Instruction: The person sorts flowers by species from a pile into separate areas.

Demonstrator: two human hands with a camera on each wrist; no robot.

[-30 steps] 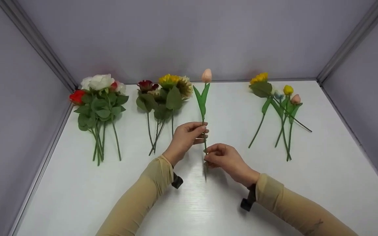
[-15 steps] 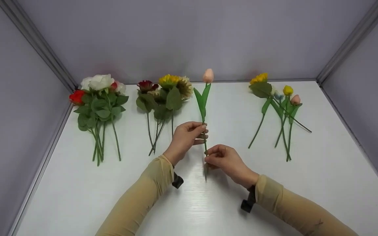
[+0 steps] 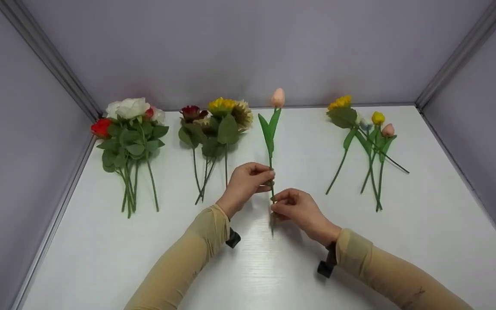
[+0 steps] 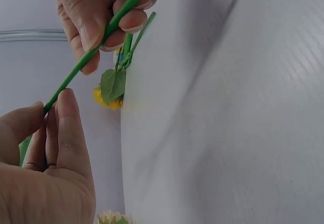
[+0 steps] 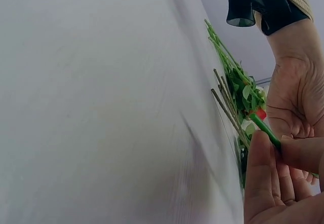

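Observation:
A pink tulip (image 3: 277, 98) with long green leaves stands nearly upright between my hands in the head view, its bloom at the far end. My left hand (image 3: 248, 183) pinches the green stem (image 4: 76, 71) below the leaves, between thumb and fingertips. Lower down, my right hand (image 3: 299, 211) pinches the same stem between thumb and fingers. In the left wrist view the stem runs slantwise through both hands. The right wrist view shows the stem's cut end (image 5: 260, 123) poking out past my right fingers.
Roses (image 3: 131, 108) in white and red lie at the left of the white table (image 3: 248, 275). Beside them is a group with a dark red bloom (image 3: 193, 113) and a yellow flower (image 3: 222, 106). At right lie a sunflower (image 3: 340, 103) and several tulips (image 3: 378, 118). Grey walls enclose the table.
The tulip has shifted slightly to the right, its bloom a little farther up. My left hand has moved slightly right and nearer my right hand, which has shifted very little.

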